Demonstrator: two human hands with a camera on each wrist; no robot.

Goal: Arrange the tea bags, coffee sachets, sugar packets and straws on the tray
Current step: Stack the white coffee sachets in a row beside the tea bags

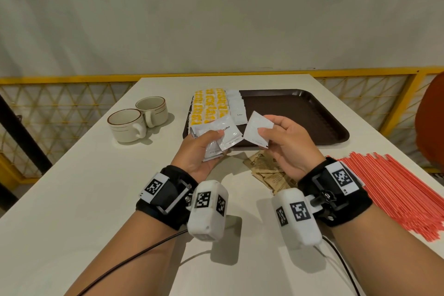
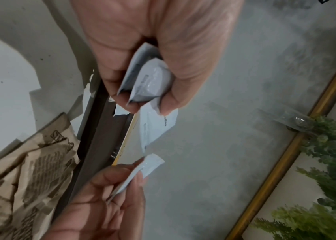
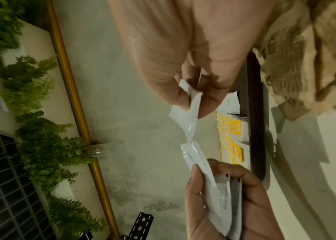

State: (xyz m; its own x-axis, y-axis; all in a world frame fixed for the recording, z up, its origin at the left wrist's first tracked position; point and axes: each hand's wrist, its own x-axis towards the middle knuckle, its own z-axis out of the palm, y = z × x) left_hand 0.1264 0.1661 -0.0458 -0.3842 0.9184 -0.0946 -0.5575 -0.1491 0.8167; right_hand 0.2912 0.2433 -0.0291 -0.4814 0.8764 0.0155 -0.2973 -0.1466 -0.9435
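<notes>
On the table, the brown tray was seen bearing tea bags; a fanned bunch of coffee sachets was clamped in left hand fingers, one sachet pinched by the right hand.

My left hand covers most of the sachet stack, so exact count can't be told; small print on them too tiny to read. Right hand hides the lower corner of its single sachet. Sugar packets partly under my right wrist, print blurred in wrist views. Straws cut off by the right edge. Tray near edge hidden behind both hands. Tea bags: labels unreadable.
</notes>
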